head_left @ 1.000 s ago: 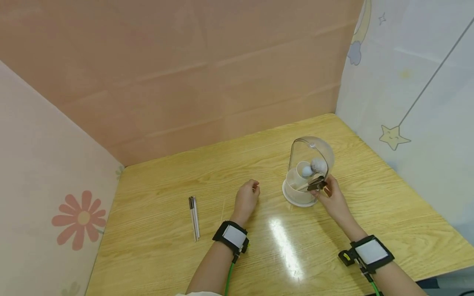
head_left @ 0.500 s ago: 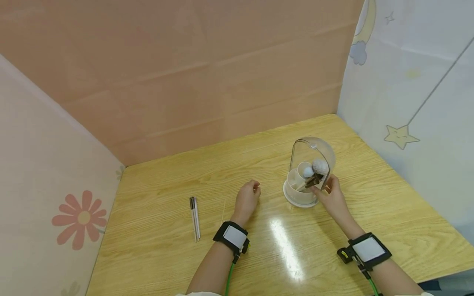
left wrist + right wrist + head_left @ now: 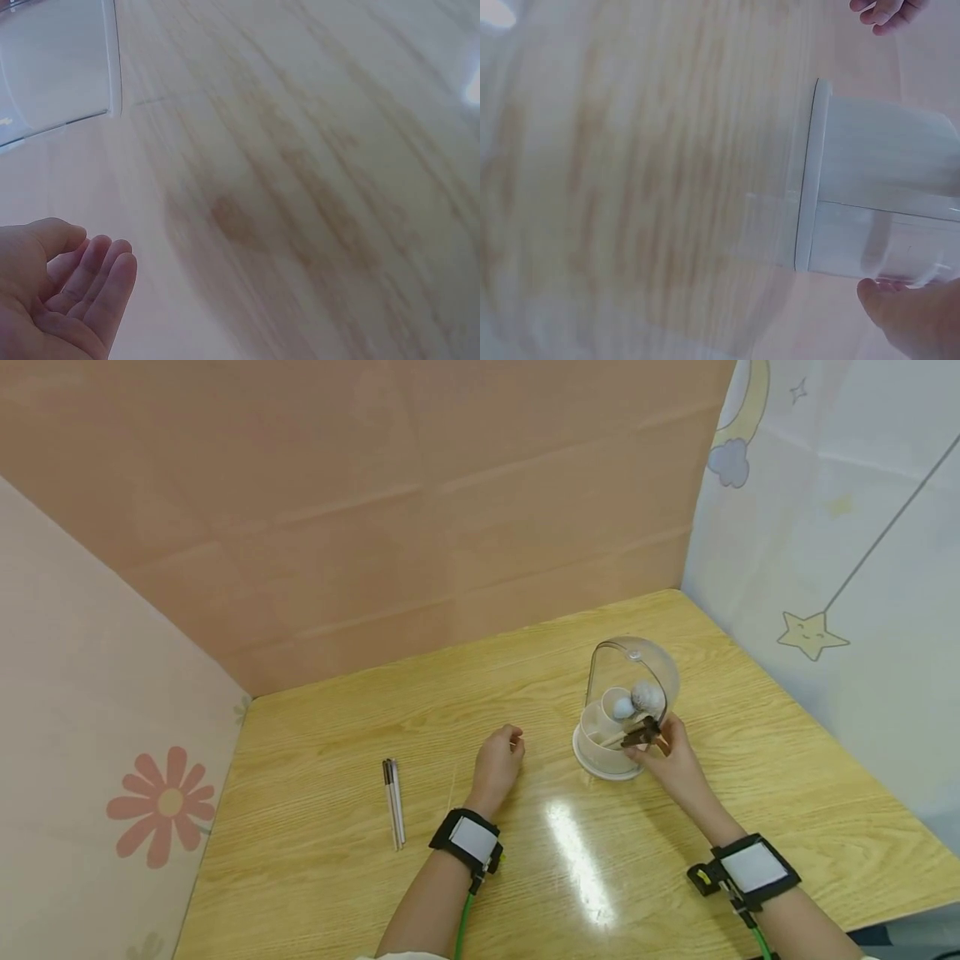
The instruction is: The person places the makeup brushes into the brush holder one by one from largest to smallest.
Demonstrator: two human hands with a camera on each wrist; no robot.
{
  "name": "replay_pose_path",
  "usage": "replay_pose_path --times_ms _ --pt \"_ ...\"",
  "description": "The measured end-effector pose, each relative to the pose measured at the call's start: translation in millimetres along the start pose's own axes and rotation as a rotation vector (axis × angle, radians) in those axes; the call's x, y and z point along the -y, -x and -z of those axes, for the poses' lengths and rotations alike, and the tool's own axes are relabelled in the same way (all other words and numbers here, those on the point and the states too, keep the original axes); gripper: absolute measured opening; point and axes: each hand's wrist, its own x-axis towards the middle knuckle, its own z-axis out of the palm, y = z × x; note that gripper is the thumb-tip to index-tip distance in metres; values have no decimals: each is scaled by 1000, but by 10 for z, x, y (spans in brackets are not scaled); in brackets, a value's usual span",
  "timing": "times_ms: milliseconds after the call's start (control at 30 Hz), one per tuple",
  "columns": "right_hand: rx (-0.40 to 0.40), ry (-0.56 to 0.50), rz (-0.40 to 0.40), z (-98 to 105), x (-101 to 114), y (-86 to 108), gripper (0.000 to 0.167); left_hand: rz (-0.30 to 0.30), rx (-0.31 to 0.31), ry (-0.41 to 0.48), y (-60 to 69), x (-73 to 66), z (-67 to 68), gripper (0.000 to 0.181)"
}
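A round white cosmetic organizer (image 3: 611, 763) with a clear domed cover (image 3: 652, 656) stands right of centre, its front open. My right hand (image 3: 678, 768) is at its right front side, thumb and fingers around the dark heads of makeup brushes (image 3: 641, 732); their pale handles point into the organizer. In the right wrist view the thumb (image 3: 881, 296) lies by the organizer's wall (image 3: 885, 150); the brush heads are not clearly seen there. My left hand (image 3: 498, 768) rests on the table left of the organizer, fingers loosely bent, holding nothing.
Inside the organizer sit a small pale-blue ball (image 3: 622, 707) and a larger fluffy whitish ball (image 3: 647, 696). Two slim pen-like sticks (image 3: 394, 802) lie on the wooden table (image 3: 315, 877) at left. Printed cloth walls border the back and both sides.
The dark brush heads tilted inward half a second ago and are now back out towards my right fingers. The left hand has stayed in place.
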Motion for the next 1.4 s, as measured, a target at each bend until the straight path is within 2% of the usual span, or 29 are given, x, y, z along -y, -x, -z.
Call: replay_pose_path --times_ms 300,533,767,900,1000,1133,1267,1400 --pt "-18 53 39 -5 -8 17 86 -11 -5 -6 2 0 -16 19" --pt "-19 69 24 35 -10 39 85 -14 0 -15 9 -6 -22 19" --pt "22 62 80 42 -59 33 77 -16 3 -22 10 -5 -25 19" --pt "64 18 104 40 -53 38 80 -16 4 -17 12 -3 -22 19" --pt "78 21 78 40 -32 40 89 -16 4 -23 12 -2 -18 19" --pt "45 77 24 23 -9 28 97 -22 -4 -31 6 -3 -11 19" --pt "16 90 7 22 -3 22 93 -31 -8 -28 0 1 -8 18" --pt "11 89 39 35 -29 18 83 -19 -1 -26 1 -3 -3 18"
